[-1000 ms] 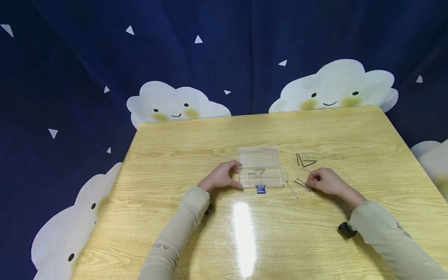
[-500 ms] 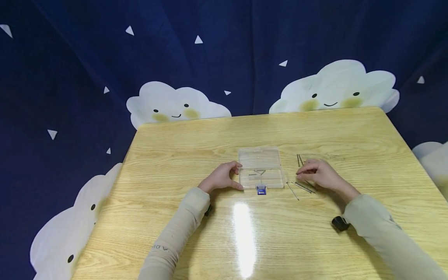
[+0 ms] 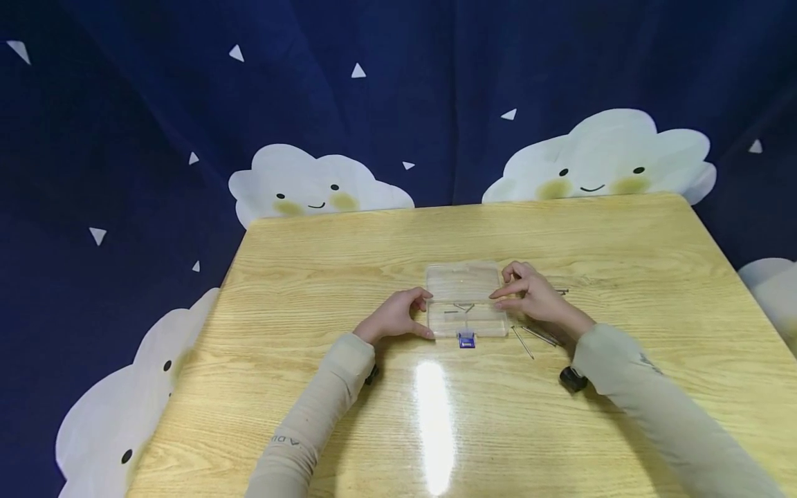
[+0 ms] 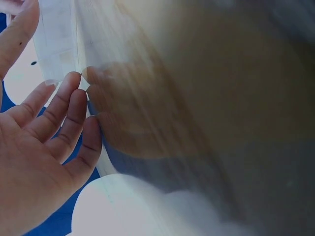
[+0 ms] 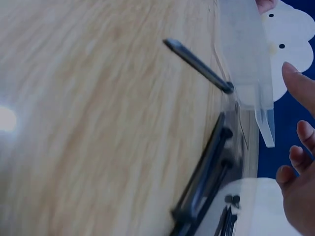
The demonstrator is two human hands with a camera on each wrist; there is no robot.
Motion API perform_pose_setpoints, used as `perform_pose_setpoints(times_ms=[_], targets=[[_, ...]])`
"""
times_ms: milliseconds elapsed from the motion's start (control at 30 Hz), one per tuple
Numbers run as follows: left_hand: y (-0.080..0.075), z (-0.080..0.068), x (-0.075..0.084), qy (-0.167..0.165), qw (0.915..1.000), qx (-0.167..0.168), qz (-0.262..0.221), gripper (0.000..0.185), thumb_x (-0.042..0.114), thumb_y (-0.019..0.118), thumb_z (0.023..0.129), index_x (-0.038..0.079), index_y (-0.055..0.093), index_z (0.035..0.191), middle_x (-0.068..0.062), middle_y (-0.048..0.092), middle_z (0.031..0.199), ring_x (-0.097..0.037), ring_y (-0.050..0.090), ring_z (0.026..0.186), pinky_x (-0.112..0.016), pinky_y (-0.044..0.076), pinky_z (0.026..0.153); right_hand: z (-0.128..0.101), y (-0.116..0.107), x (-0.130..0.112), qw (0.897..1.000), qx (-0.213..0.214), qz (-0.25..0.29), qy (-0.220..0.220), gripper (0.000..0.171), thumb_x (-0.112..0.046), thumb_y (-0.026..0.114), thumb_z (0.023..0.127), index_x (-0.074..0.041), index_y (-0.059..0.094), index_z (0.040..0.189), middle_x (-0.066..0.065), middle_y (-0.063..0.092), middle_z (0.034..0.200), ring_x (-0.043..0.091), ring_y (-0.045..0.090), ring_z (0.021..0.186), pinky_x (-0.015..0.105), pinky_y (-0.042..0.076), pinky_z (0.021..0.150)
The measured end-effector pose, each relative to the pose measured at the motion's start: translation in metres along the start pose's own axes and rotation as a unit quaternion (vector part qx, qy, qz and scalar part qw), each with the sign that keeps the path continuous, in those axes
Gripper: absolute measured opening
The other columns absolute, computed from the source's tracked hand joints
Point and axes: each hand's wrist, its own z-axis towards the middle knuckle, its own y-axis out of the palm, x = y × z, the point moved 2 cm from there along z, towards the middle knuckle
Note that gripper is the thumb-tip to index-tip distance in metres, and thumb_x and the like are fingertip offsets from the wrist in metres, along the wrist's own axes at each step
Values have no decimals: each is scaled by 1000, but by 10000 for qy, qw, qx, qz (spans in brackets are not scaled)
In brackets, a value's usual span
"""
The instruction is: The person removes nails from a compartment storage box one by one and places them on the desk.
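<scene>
- The left hand (image 3: 394, 315) grips the left end of the clear flat plastic box (image 3: 465, 299) with curled fingers and thumb, so the box stays in place near the middle of the light wooden table (image 3: 349, 256).
- The right hand (image 3: 528, 294) is at the box's right end, thumb and forefinger pinched together; whether they hold a thin grey metal nail, I cannot tell.
- A few nails (image 3: 462, 307) lie inside the open box; more loose nails (image 3: 537, 335) lie on the table just to its right.
- I think a good release is low over the tray, with the left hand steady.
</scene>
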Motion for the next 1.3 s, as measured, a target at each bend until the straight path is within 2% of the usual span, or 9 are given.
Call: perform_pose_setpoints(times_ms=[233,400,700,900,1167,1300], targets=[[1,0,0,4,10000,-33,-5,71,27,84,63,3,51,121,0,56,93,-14,51,89,-27,40,88,10,12,4,9994,-236,-170,-193,18,-4,80,63,-8,75,80,2,40,86,21,28,81,31,21,70],[1,1,1,-8,10000,-50,-38,71,26,84,62,2,51,121,-1,57,93,-14,52,89,-27,39,89,15,19,4,9981,-308,-396,-354,18,-9,81,62,-11,75,79,9,47,91,25,31,81,35,22,72],[1,1,3,-32,10000,-56,-1,71,26,84,63,2,51,120,-1,56,93,-15,52,89,-28,39,89,19,27,-1,9903,-638,-939,-804,16,-17,76,72,-10,75,86,7,48,95,21,33,84,33,26,71],[0,0,3,-45,10000,-33,-33,70,25,84,63,2,51,120,-2,57,93,-15,51,90,-29,39,90,22,28,0,9868,-956,-1208,-508,16,-13,77,70,-10,74,86,7,52,94,20,35,83,34,29,72],[0,0,2,-55,10000,-33,-57,71,26,84,64,2,51,121,-1,56,93,-14,51,88,-27,39,88,23,34,3,9933,-718,-900,-20,10,-11,80,66,-14,75,74,4,50,86,15,33,81,32,31,70],[1,0,2,-73,9999,-21,-78,71,25,84,63,2,51,121,-1,56,92,-14,51,87,-27,40,87,23,35,2,9902,-772,-1160,17,9,-13,79,66,-13,75,74,3,49,86,17,36,81,33,33,71]])
